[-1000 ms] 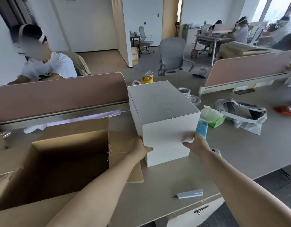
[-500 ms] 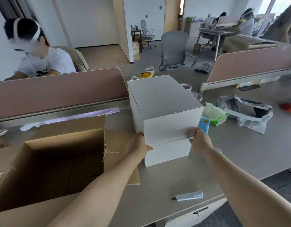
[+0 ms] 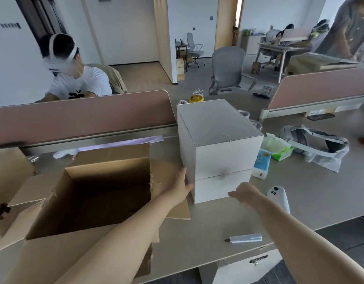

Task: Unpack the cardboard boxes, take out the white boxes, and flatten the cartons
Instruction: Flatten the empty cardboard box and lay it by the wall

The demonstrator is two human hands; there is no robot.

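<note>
Two white boxes stand stacked on the desk: the larger upper white box rests on the lower white box. My left hand lies flat against the stack's left side, where the two boxes meet. In front of the lower box hovers my right hand, fingers loosely curled, holding nothing and not touching the box. To the left is an open brown cardboard carton with its flaps spread; its dark inside shows nothing.
A grey utility knife lies near the desk's front edge. A white controller, tissue packs and a bagged headset are right of the stack. A pink divider panel runs behind the carton, with a seated person beyond it.
The upper white box was set down on the lower one. My right hand has let go and drawn back toward me; my left hand slid down the stack's left side.
</note>
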